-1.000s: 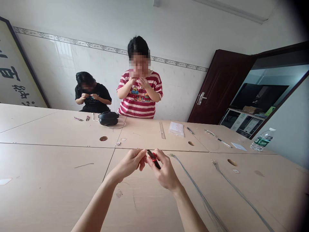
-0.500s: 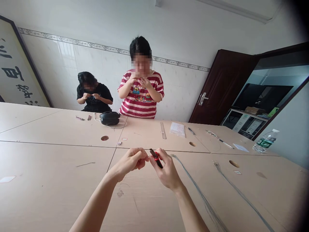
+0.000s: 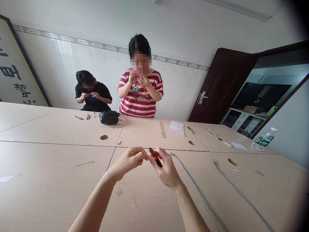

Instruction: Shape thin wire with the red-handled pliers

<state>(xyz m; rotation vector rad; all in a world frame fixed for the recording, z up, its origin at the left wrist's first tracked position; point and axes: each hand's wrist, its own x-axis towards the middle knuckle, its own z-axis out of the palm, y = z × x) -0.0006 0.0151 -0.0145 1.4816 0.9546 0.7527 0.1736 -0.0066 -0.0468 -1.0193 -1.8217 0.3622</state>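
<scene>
My right hand is closed around small pliers with red and black handles, their dark jaws pointing up and left. Beside it, almost touching, my left hand is closed in a pinch. Between its fingers is what looks like a thin cord, part of which trails beneath the hand; the pinched end is too small to see clearly. Right of my hands lies a bundle of grey-blue cords with metal ends. Another such cord bundle lies farther right.
Two people, one in a striped shirt and one in black, stand or sit across the table. On it are a black headphone-like object, a ruler, a plastic bag, pens and a water bottle.
My hands keep nearly the same pose, the pliers still in the right one. The whole view has shifted very slightly.
</scene>
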